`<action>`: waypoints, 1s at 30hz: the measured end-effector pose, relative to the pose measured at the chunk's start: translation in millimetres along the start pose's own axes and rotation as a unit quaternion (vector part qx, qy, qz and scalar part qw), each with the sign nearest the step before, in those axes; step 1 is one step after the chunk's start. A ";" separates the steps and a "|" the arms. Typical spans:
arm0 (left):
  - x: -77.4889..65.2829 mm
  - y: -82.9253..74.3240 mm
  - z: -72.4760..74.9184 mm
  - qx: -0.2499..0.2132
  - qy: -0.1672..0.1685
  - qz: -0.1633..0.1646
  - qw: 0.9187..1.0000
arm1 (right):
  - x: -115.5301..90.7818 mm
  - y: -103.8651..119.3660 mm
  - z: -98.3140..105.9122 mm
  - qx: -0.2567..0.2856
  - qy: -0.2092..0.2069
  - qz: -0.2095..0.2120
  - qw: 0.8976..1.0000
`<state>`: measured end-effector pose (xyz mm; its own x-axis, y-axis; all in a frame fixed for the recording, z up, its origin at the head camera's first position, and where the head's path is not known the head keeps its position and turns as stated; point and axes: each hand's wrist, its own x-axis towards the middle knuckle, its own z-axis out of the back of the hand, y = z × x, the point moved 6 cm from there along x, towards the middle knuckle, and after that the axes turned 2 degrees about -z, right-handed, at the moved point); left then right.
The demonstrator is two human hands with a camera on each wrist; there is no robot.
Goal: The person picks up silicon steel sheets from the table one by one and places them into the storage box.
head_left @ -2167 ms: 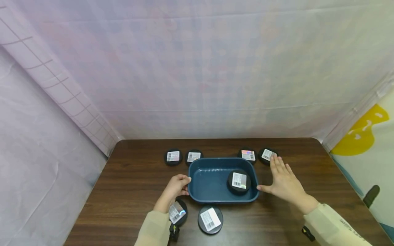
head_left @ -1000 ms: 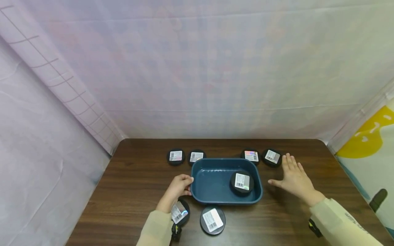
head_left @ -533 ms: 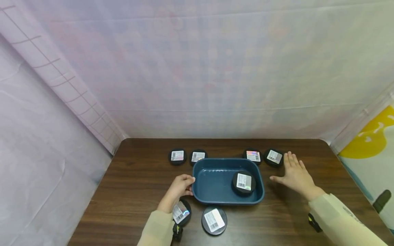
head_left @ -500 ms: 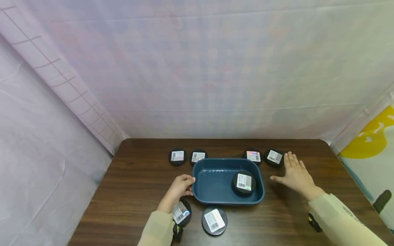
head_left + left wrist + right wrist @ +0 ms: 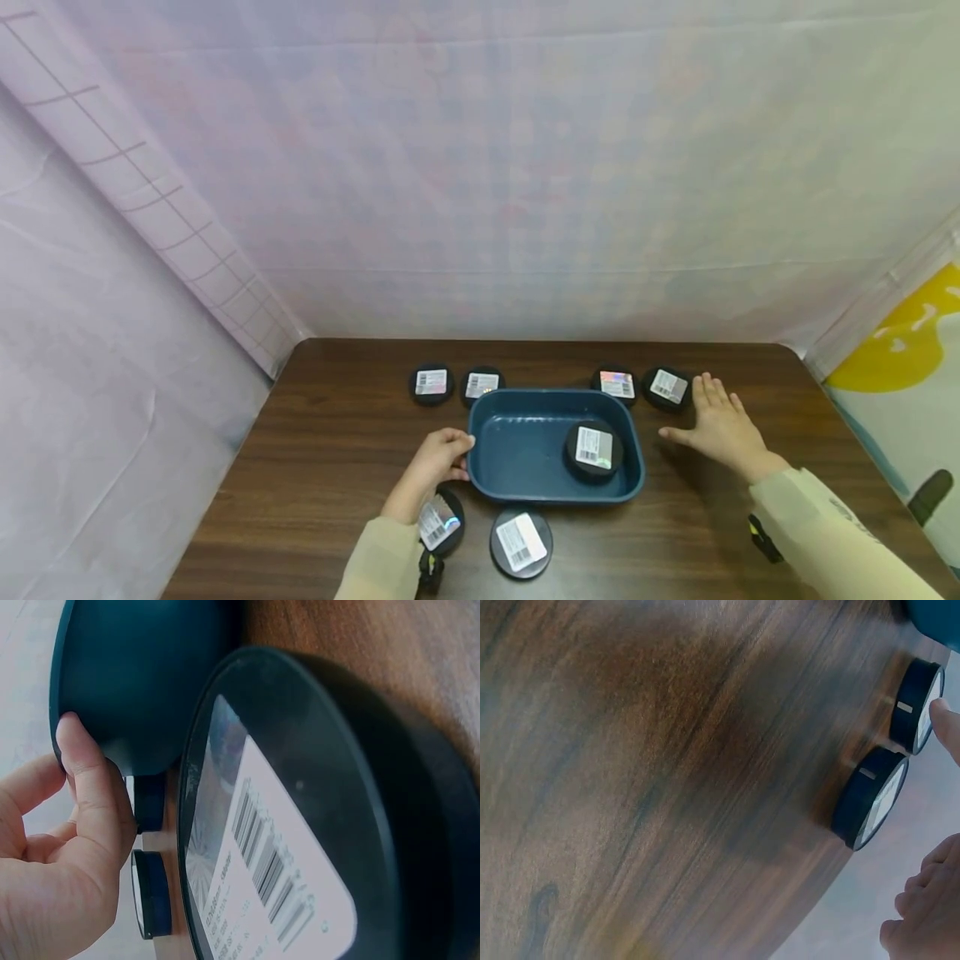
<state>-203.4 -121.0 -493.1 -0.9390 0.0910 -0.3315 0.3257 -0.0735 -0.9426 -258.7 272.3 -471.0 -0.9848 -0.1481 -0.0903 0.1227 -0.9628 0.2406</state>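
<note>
A dark blue plastic tub point(image 5: 513, 454) stands mid-table in the head view. My left hand point(image 5: 431, 461) pinches its left rim; in the left wrist view a fingertip lies against the tub's wall point(image 5: 127, 682). Inside the tub, towards the right, sits a round black container point(image 5: 594, 448) with a white barcode label on top. My right hand point(image 5: 722, 432) is held with straight fingers to the right of the tub, apart from it. Its fingertips are close to the far-right round black container point(image 5: 667, 388); whether they touch cannot be told.
Behind the tub are more labelled round black containers: two at left point(image 5: 431, 384) point(image 5: 482, 383) and another at right point(image 5: 616, 384). In front lie one below the left wrist point(image 5: 441, 522) and one nearer the middle point(image 5: 521, 544). The brown wooden table point(image 5: 315, 450) meets a pale curtain point(image 5: 525, 208) behind.
Since the earliest frame, my right hand has drawn away from the tub's right side, and its fingers no longer overlap the far-right container. The left hand keeps its grip. The view has shifted slightly.
</note>
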 end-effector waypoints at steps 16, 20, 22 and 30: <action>4.8 7.7 1.4 0.004 -0.004 0.000 1.000 | 17.9 -10.3 -7.1 0.008 0.016 0.009 1.000; 5.1 9.4 1.0 -0.001 -0.003 0.004 1.000 | 22.5 -10.9 -8.2 0.012 0.021 0.010 1.000; 5.5 9.7 1.0 -0.003 -0.002 0.003 1.000 | 24.8 -11.6 -9.0 0.012 0.023 0.011 1.000; -0.2 0.8 0.1 -0.003 -0.003 -0.002 1.000 | 33.7 -8.7 -8.4 0.010 0.023 0.019 1.000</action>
<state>-203.0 -121.2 -493.8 -0.9409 0.0855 -0.3276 0.3226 -0.0668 -0.9442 -291.9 273.8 -484.2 -0.9728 -0.1959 -0.1237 0.1580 -0.9515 0.2639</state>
